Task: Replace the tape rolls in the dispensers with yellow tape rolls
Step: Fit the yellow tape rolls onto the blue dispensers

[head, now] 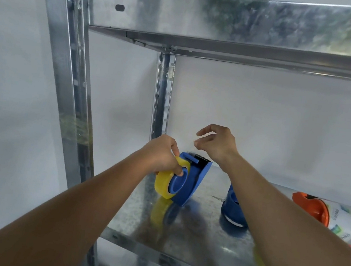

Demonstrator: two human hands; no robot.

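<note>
Yellow tape roll on blue dispenser, gripped by left hand; right hand above cutter, fingertips pinched, probably on tape end

2 blue dispensers, 1 yellow roll, 1 orange dispenser

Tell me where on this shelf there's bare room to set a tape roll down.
Bare metal lies at the shelf's front edge, ahead of the two blue dispensers, plus a narrow strip between them. The right end is crowded by the orange dispenser and forearm.
</note>
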